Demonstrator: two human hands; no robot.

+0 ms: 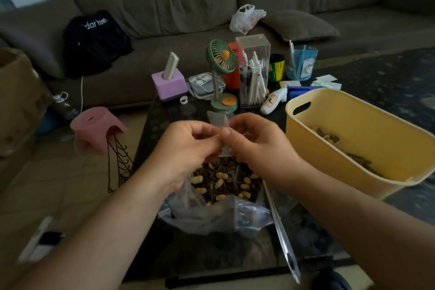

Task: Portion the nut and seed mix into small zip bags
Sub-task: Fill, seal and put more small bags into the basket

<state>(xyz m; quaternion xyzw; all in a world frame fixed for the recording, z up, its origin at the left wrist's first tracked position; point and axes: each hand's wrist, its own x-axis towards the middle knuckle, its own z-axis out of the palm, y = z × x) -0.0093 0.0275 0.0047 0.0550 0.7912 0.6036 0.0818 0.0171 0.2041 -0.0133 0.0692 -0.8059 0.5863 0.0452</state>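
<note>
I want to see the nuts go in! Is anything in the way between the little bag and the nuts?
Nothing visible. Both hands, left hand and right hand, pinch the small zip bag directly above the open nut and seed mix.

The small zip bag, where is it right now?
In the head view, the small zip bag is at centre, pinched between the left hand and right hand, above the open bag of nut and seed mix.

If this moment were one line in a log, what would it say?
step: opening small zip bag | left hand: pinches bag | right hand: pinches bag | nut and seed mix: in big bag below | yellow tub: right
</note>
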